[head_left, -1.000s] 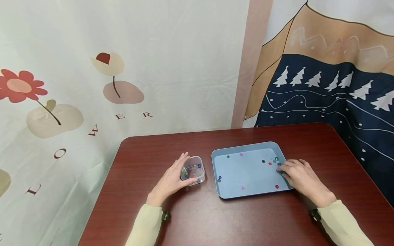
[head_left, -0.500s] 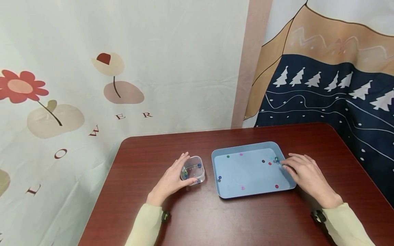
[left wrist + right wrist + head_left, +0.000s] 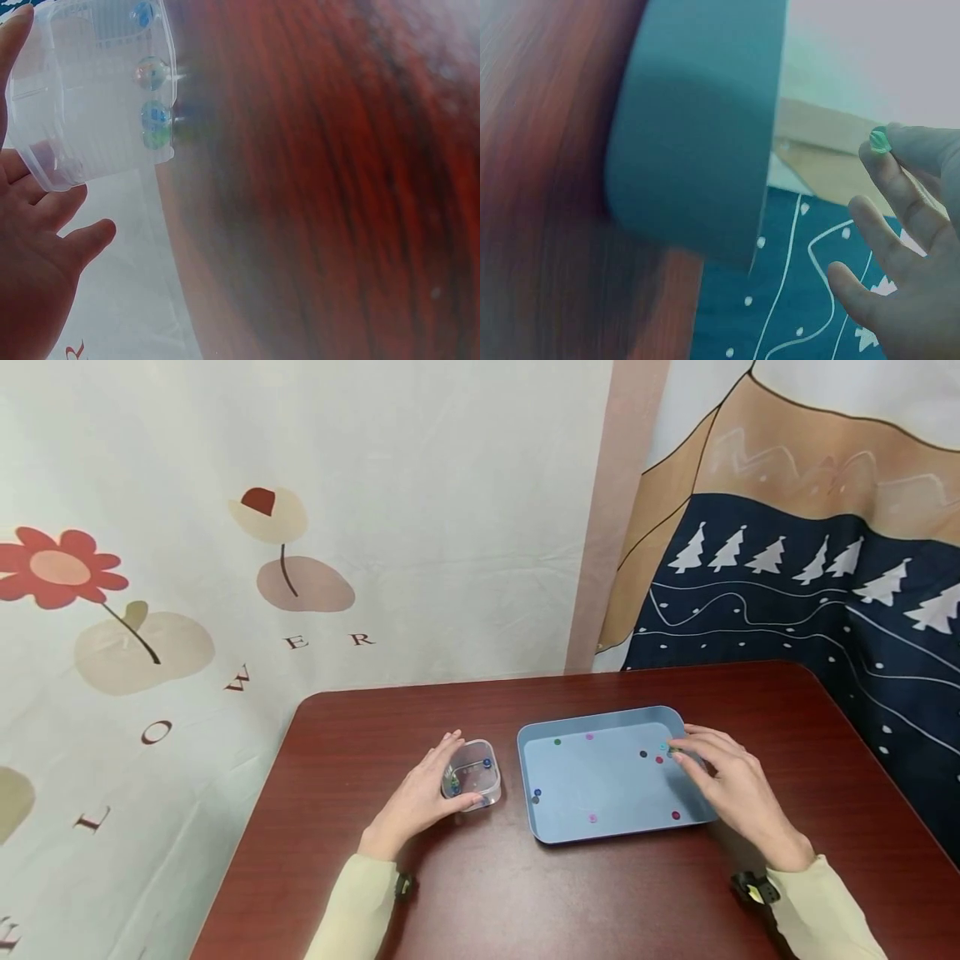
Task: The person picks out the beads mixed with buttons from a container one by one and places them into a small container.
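Note:
My left hand (image 3: pixel 416 797) holds a clear plastic container (image 3: pixel 475 775) that stands on the table left of the tray, thumb on the near side and fingers on the far side. Several glass marbles (image 3: pixel 152 73) lie on its bottom, blue and greenish ones among them. My right hand (image 3: pixel 742 785) is over the right end of a light blue tray (image 3: pixel 600 777). In the right wrist view its thumb and index finger pinch a green marble (image 3: pixel 880 139); the other fingers are loosely spread. The hand partly covers the tray's right rim.
Small round pieces lie scattered in the tray: a green one (image 3: pixel 557 742), pink ones (image 3: pixel 592 818), a dark red one (image 3: pixel 676 816), a black one (image 3: pixel 643 754) and a blue one (image 3: pixel 537 792). A printed curtain (image 3: pixel 450 527) hangs behind the brown table (image 3: pixel 585 893).
My right hand drew back right, then came in over the tray's upper right and picked up a green marble there. The left hand and container have stayed in place.

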A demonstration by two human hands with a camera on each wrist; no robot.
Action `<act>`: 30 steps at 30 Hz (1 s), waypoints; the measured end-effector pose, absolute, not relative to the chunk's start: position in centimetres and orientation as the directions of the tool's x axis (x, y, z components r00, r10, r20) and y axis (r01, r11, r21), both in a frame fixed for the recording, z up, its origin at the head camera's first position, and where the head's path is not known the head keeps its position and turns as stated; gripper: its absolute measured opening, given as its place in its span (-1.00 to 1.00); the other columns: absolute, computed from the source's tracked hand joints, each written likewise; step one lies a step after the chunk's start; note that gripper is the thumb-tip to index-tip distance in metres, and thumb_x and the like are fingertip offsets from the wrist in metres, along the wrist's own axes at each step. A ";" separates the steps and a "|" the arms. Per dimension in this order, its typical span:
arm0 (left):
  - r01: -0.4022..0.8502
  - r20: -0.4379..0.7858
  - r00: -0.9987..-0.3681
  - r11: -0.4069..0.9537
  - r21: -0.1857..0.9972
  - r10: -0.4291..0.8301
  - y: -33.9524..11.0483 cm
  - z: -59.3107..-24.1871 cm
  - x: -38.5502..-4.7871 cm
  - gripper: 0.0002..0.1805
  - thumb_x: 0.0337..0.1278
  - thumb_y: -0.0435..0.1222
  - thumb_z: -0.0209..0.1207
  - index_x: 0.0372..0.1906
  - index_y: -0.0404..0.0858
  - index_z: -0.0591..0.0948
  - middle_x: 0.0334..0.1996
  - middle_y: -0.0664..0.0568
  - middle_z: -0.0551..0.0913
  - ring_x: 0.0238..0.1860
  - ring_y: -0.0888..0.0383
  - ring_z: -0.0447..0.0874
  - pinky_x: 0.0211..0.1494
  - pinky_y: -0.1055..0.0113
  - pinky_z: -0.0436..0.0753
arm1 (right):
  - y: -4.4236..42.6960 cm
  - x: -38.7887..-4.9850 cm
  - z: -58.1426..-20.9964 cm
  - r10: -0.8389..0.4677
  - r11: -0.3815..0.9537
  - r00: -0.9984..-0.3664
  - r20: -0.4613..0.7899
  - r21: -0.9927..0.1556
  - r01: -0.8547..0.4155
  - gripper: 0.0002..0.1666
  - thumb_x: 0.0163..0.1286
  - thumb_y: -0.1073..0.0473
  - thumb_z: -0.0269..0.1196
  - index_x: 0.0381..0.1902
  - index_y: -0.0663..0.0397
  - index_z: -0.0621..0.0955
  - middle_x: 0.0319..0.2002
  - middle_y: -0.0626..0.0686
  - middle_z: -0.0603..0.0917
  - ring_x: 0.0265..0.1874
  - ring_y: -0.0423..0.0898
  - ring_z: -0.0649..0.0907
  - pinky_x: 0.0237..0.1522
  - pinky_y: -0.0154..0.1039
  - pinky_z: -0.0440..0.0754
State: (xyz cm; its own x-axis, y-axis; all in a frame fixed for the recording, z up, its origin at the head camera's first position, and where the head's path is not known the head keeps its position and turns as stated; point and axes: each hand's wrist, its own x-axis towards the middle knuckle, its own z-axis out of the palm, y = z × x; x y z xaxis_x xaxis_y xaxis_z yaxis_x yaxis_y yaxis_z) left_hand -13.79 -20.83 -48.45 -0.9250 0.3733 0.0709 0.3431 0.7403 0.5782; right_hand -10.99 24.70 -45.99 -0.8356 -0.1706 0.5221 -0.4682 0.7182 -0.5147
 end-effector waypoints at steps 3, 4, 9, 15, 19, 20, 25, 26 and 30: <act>0.342 0.070 -0.925 0.738 0.582 0.374 -20.8 -48.4 -13.8 0.08 0.03 0.17 0.49 0.60 -0.16 0.30 0.63 0.04 0.18 0.62 -0.04 0.09 0.44 -0.26 0.39 | 23.8 -11.1 -45.8 -0.162 0.686 -0.831 0.533 -0.544 -0.483 -0.53 0.09 0.51 0.51 -0.01 0.13 0.79 0.05 0.18 0.74 0.15 0.16 0.62 0.06 -0.78 0.32; 0.339 0.067 -0.926 0.739 0.582 0.372 -20.8 -48.4 -13.8 0.08 0.03 0.17 0.49 0.60 -0.16 0.29 0.63 0.05 0.17 0.62 -0.03 0.09 0.44 -0.26 0.39 | 23.4 -11.1 -45.8 -0.158 0.678 -0.832 0.532 -0.554 -0.483 -0.54 0.10 0.51 0.51 -0.01 0.13 0.79 0.06 0.18 0.74 0.15 0.15 0.61 0.08 -0.78 0.32; 0.332 0.062 -0.929 0.743 0.582 0.366 -20.8 -48.3 -13.7 0.09 0.03 0.17 0.49 0.60 -0.15 0.29 0.63 0.07 0.16 0.62 -0.01 0.08 0.44 -0.25 0.39 | 21.6 -11.3 -45.7 -0.142 0.639 -0.839 0.524 -0.599 -0.482 -0.58 0.18 0.47 0.48 -0.01 0.09 0.79 0.09 0.12 0.74 0.18 0.08 0.61 0.13 -0.74 0.34; 0.309 0.042 -0.934 0.744 0.592 0.354 -20.7 -48.4 -13.7 0.08 0.03 0.17 0.49 0.60 -0.14 0.29 0.64 0.09 0.15 0.62 -0.01 0.09 0.44 -0.23 0.40 | 18.8 -11.9 -45.4 -0.147 0.598 -0.827 0.543 -0.617 -0.511 -0.62 0.22 0.43 0.48 0.00 0.07 0.80 0.12 0.10 0.73 0.18 0.04 0.64 0.09 -0.71 0.41; 0.296 0.029 -0.937 0.745 0.598 0.349 -20.7 -48.3 -13.6 0.08 0.04 0.17 0.48 0.60 -0.12 0.28 0.64 0.09 0.14 0.62 -0.02 0.10 0.42 -0.23 0.43 | 16.9 -12.1 -44.9 -0.153 0.574 -0.836 0.527 -0.641 -0.510 -0.66 0.26 0.37 0.47 0.00 0.04 0.80 0.16 0.07 0.72 0.21 0.04 0.63 0.18 -0.65 0.37; 0.296 0.030 -0.937 0.744 0.599 0.349 -20.7 -48.3 -13.6 0.08 0.04 0.17 0.49 0.60 -0.12 0.29 0.64 0.09 0.14 0.62 -0.02 0.10 0.42 -0.22 0.44 | 16.5 -12.1 -44.8 -0.157 0.565 -0.838 0.523 -0.649 -0.510 -0.66 0.27 0.37 0.47 0.00 0.04 0.80 0.16 0.07 0.72 0.23 0.04 0.62 0.24 -0.63 0.34; 0.304 0.037 -0.935 0.744 0.595 0.353 -20.7 -48.3 -13.6 0.07 0.03 0.17 0.49 0.59 -0.13 0.30 0.63 0.07 0.16 0.62 -0.01 0.09 0.43 -0.22 0.42 | 14.5 -12.4 -44.5 -0.184 0.519 -0.828 0.530 -0.663 -0.540 -0.68 0.30 0.35 0.46 0.00 0.02 0.80 0.17 0.05 0.71 0.23 0.05 0.63 0.29 -0.55 0.35; 0.304 0.037 -0.935 0.743 0.596 0.353 -20.7 -48.2 -13.6 0.07 0.04 0.17 0.49 0.59 -0.14 0.30 0.63 0.07 0.16 0.62 -0.01 0.09 0.43 -0.22 0.42 | 14.1 -12.5 -44.5 -0.191 0.508 -0.823 0.535 -0.663 -0.549 -0.68 0.30 0.35 0.46 0.00 0.03 0.80 0.16 0.05 0.72 0.23 0.05 0.63 0.28 -0.55 0.36; 0.296 0.031 -0.937 0.744 0.599 0.347 -20.7 -48.2 -13.5 0.08 0.04 0.18 0.48 0.60 -0.13 0.29 0.64 0.06 0.15 0.62 -0.03 0.10 0.42 -0.23 0.43 | 12.2 -12.9 -44.6 -0.222 0.476 -0.806 0.549 -0.660 -0.581 -0.70 0.29 0.35 0.47 -0.02 0.04 0.80 0.14 0.05 0.73 0.21 0.03 0.64 0.29 -0.44 0.46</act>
State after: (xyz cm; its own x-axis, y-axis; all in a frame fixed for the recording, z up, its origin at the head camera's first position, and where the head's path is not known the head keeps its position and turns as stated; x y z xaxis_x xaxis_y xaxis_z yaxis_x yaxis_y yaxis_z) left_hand -13.53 -20.73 -48.15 -0.9372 0.3473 0.0311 0.2957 0.7444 0.5987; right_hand -12.86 12.17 -44.57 -0.8057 -0.2217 0.5492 -0.5810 0.4758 -0.6603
